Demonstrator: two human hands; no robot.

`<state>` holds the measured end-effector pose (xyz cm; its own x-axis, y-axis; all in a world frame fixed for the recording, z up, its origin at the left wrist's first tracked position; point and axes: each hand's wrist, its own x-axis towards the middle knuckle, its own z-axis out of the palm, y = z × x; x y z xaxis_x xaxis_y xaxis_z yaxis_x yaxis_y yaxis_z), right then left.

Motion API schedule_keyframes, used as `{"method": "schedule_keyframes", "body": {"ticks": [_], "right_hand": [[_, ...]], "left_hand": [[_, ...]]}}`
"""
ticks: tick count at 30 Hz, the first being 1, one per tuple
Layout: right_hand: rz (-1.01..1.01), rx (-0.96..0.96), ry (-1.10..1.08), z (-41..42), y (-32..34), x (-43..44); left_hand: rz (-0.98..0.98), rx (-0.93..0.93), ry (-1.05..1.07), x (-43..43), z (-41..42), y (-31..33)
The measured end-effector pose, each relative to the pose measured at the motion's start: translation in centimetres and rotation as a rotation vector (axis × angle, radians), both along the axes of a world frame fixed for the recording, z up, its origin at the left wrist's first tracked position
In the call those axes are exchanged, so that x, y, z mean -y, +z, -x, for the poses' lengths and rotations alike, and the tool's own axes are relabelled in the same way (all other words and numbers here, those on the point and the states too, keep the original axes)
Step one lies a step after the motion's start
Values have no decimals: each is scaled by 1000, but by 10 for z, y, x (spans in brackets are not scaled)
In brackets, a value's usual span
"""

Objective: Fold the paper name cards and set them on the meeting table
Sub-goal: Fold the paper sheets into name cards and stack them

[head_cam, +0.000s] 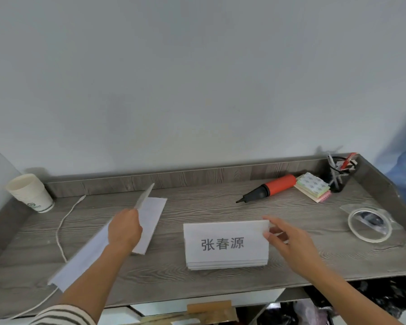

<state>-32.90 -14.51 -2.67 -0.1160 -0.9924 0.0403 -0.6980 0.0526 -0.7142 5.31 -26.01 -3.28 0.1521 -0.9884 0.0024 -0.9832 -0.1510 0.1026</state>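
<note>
My left hand [124, 227] grips a long folded white paper card [80, 259], held tilted above the grey wooden table [220, 202] at the left. The card runs from near the front edge up toward the back rim. Under it, a white sheet [152, 214] lies flat on the table. At centre right sits a stack of white name cards [225, 245], the top one printed with three dark characters. My right hand [288, 240] pinches the right edge of the top card between thumb and fingers.
Stacked paper cups [29, 193] stand at the back left, and a white cable [63, 231] runs beside them. A red and black hand pump [267, 187], sticky notes [313, 187], a pen holder [340, 172] and a tape roll [369, 225] are at the right. The table has a raised rim.
</note>
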Motion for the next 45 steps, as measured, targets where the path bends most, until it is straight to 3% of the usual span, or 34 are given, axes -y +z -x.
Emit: {"method": "schedule_keyframes", "body": {"ticks": [4,7,12,19,23,26,29,33,36,45], "right_hand": [[-40,30,-44,0,6,-3],[82,22,-140,2,18,-2],[181,253,-199,2,60,17],[-217,874,-87,-10,108,50],[-230,959,-24,-7,106,53],[-180,1029,-51,-3,100,51],[-103,1026,-36,-1,97,49],[-28,1004,-43,5,87,39],[-4,991,-68,6,71,28],[39,569,-132,-2,4,-3]], "left_hand": [[226,-110,-75,6,2,12],[459,-138,-226,-5,14,35],[822,-115,-581,-23,47,64],[892,-53,-944,-49,93,73],[866,-69,-1008,-56,104,66],[838,-152,-940,-54,104,67],[686,-342,-731,-56,99,69],[344,-782,-397,-71,89,76],[192,-1089,-247,-76,88,72],[170,-944,-58,-96,92,31]]}}
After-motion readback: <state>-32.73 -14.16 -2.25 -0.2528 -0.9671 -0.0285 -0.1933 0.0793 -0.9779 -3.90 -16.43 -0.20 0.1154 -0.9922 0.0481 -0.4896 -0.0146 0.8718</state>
